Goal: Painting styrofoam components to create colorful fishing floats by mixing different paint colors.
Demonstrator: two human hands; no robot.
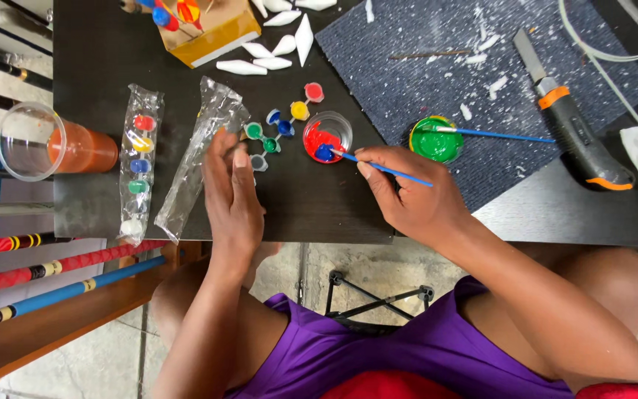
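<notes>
my right hand (pixel 407 196) pinches a thin blue paintbrush (pixel 382 167), tip in the small red paint cup (pixel 327 137) (light, tippy); my left hand (pixel 232 193) rests open, flat beside the paint pot strip (pixel 282 125).

Clear sleeve of paint pots (pixel 139 164) lies beside a seemingly empty clear wrapper (pixel 202 155).
</notes>
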